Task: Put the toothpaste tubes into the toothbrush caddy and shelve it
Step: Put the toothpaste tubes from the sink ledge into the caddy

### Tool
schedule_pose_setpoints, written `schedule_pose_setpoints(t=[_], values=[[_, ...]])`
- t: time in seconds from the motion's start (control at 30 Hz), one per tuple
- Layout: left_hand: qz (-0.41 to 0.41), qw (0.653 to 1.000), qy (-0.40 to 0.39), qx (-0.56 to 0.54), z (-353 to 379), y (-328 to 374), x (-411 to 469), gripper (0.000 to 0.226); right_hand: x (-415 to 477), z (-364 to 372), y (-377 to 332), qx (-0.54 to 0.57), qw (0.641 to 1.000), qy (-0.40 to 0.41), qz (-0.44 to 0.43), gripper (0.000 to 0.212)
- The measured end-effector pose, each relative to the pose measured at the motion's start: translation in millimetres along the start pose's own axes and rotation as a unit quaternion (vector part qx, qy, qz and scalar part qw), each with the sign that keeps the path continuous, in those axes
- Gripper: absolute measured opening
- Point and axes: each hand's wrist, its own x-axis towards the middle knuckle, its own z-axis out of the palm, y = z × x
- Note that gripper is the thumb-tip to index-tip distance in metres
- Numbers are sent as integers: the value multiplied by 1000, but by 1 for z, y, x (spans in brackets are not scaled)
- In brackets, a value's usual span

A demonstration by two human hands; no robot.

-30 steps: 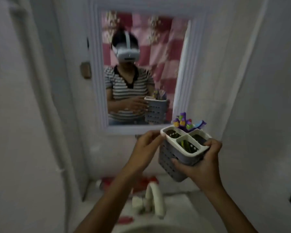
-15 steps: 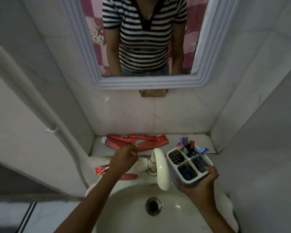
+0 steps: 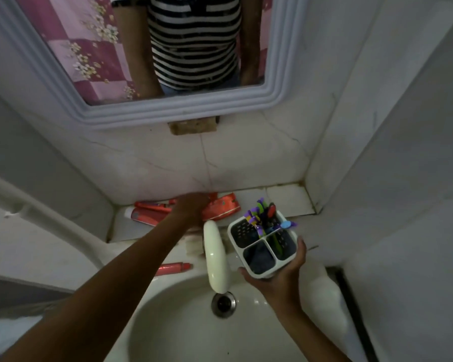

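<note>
Faucet stands between caddy, gripped by right hand, and left hand, fingers unclear, on tubes.

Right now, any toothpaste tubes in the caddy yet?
None visible. The caddy in the right hand shows only toothbrushes; red toothpaste tubes lie on the ledge, under the left hand.

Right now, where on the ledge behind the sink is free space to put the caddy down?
The bare tile at the ledge's right end, between the caddy and the corner wall, is free. The left and middle are crowded with red toothpaste tubes, where the left hand reaches.
</note>
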Motion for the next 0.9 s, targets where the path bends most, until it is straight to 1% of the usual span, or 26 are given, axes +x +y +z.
schedule_pose_setpoints(t=[0.07, 0.1, 0.17, 0.2, 0.23, 0.27, 0.3, 0.33, 0.4, 0.47, 0.5, 0.6, 0.67, 0.7, 0.77, 0.83, 0.87, 0.9], values=[[-19, 1000, 2, -2, -12, -1, -6, 54, 1, 0, 1, 2, 1000, -3, 1, 156], [-40, 999, 13, -24, -20, -2, -12, 51, 2, 0, 2, 5, 1000, -2, -1, 156], [-73, 987, 77, -117, -38, -4, -28, 50, 3, 0, 2, 12, 1000, 0, -3, 155], [-87, 972, 130, -175, -47, -4, -38, 51, 3, 0, 1, 13, 1000, 2, -3, 155], [-92, 949, 194, -231, -54, -3, -49, 52, 4, 0, 2, 13, 1000, 4, -4, 155], [-88, 918, 257, -288, -61, 1, -62, 49, 4, 0, 2, 13, 1000, 6, -2, 155], [-74, 890, 300, -334, -69, 6, -75, 44, 4, -1, 1, 17, 1000, 6, 0, 155], [-54, 874, 317, -366, -77, 14, -86, 41, 4, -1, 1, 18, 1000, 6, 1, 155], [-17, 865, 288, -411, -88, 29, -98, 45, 4, -2, 2, 14, 1000, 1, 3, 154], [5, 863, 230, -451, -91, 42, -100, 49, 5, -4, 3, 7, 1000, -3, 8, 151], [12, 867, 202, -455, -90, 47, -99, 50, 5, -4, 3, 2, 1000, -4, 8, 149], [12, 901, 128, -413, -78, 60, -88, 50, 8, -6, 2, -1, 1000, -3, 3, 150], [9, 919, 102, -380, -68, 65, -80, 48, 9, -6, 2, 8, 1000, -3, 2, 151], [12, 926, 97, -364, -64, 66, -76, 46, 10, -6, 3, 10, 1000, -4, 3, 151], [23, 942, 94, -322, -60, 66, -70, 29, 10, -6, 4, 9, 1000, -10, 9, 152], [31, 955, 96, -278, -59, 62, -66, 18, 10, -5, 8, 5, 1000, -18, 3, 151], [37, 957, 89, -275, -59, 60, -66, 10, 9, -4, 10, 6, 1000, -19, 1, 150], [48, 954, 79, -284, -59, 58, -66, 8, 8, -3, 11, 9, 1000, -19, -1, 149]])
